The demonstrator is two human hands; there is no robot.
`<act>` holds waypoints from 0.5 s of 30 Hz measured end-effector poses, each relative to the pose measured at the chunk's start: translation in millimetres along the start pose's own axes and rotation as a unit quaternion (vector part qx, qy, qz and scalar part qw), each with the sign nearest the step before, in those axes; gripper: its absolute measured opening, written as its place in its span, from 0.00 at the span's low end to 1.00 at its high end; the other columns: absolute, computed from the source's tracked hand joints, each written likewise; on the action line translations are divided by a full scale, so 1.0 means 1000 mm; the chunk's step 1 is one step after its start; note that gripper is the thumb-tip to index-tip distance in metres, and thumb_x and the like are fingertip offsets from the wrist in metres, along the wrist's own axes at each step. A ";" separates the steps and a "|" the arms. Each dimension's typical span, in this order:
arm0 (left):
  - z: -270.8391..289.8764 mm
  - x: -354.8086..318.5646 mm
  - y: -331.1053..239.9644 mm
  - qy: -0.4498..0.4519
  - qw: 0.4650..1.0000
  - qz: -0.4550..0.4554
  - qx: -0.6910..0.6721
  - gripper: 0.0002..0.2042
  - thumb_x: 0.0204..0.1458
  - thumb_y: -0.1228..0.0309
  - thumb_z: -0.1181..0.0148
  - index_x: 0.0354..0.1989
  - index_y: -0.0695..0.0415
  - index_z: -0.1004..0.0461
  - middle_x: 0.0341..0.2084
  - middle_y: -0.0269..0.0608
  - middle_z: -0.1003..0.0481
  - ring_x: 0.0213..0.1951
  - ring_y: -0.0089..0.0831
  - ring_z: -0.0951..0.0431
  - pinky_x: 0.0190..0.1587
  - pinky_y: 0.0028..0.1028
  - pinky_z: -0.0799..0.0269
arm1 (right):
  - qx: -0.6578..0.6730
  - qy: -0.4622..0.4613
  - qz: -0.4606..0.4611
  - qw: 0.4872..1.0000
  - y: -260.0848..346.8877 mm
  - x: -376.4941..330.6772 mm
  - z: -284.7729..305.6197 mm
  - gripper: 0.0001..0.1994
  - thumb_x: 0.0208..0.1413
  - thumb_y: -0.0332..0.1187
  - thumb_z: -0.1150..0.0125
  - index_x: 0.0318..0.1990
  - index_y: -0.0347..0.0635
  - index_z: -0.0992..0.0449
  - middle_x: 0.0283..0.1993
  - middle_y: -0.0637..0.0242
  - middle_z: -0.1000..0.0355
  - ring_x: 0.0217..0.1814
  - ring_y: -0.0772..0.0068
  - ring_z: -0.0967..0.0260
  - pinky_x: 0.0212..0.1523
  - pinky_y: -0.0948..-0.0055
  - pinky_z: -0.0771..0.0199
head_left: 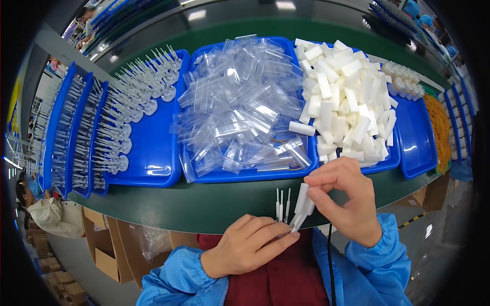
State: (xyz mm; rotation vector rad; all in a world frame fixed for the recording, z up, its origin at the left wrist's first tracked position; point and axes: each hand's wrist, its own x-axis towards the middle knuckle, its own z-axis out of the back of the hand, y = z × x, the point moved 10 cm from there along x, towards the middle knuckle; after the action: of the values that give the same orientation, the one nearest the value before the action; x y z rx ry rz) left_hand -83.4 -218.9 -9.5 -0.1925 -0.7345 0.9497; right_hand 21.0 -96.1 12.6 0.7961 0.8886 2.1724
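Near the bench's front edge, my left hand (pixel 247 246) is closed around the lower ends of several thin white-stemmed parts (pixel 280 208), whose stems point up. White foam tubes (pixel 301 200) stand beside these stems, leaning over the fingers of my left hand. My right hand (pixel 347 196) pinches one foam tube near its upper end between thumb and forefinger. My left fingers hide the parts' lower ends. Whether the tubes enclose stems, I cannot tell.
Blue trays line the green bench (pixel 224 204): stemmed parts with round bases (pixel 122 132) left, clear plastic sleeves (pixel 240 112) in the middle, a foam tube pile (pixel 347 102) right. Orange rubber bands (pixel 438 127) lie beyond. Stacked trays (pixel 66 132) stand far left; cardboard boxes (pixel 115 250) below.
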 end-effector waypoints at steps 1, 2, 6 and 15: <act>0.000 0.000 0.000 -0.002 1.000 0.000 0.002 0.18 0.47 0.71 0.40 0.48 0.53 0.19 0.43 0.32 0.23 0.42 0.28 0.24 0.38 0.26 0.31 | 0.002 -0.010 -0.005 1.000 0.001 -0.001 0.000 0.11 0.50 0.23 0.32 0.43 0.43 0.17 0.33 0.68 0.22 0.40 0.70 0.27 0.49 0.69 0.37; 0.001 0.000 0.001 -0.002 1.000 0.000 0.006 0.18 0.47 0.71 0.40 0.48 0.53 0.19 0.43 0.32 0.23 0.41 0.28 0.25 0.37 0.26 0.31 | 0.004 -0.020 -0.009 1.000 0.004 -0.001 -0.002 0.11 0.50 0.22 0.31 0.43 0.43 0.17 0.33 0.69 0.22 0.40 0.70 0.27 0.48 0.69 0.37; 0.005 0.002 0.002 -0.015 1.000 0.009 0.014 0.19 0.41 0.74 0.37 0.46 0.49 0.17 0.41 0.30 0.23 0.37 0.28 0.25 0.34 0.26 0.32 | 0.009 -0.020 0.020 1.000 0.008 0.001 -0.005 0.12 0.49 0.22 0.31 0.42 0.44 0.17 0.33 0.70 0.23 0.40 0.70 0.28 0.48 0.69 0.37; 0.015 -0.006 0.010 -0.092 0.995 0.033 -0.012 0.19 0.40 0.77 0.32 0.44 0.51 0.20 0.42 0.36 0.23 0.38 0.32 0.23 0.36 0.29 0.29 | 0.093 0.036 0.018 0.995 0.005 -0.005 -0.023 0.15 0.48 0.22 0.31 0.45 0.43 0.16 0.42 0.68 0.21 0.45 0.69 0.28 0.54 0.63 0.35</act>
State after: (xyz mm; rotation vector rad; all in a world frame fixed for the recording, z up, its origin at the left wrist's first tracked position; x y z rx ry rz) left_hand -101.5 -220.2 -5.5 -0.1517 -0.9143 1.0317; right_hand 5.7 -111.0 1.7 0.8324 1.1338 2.1840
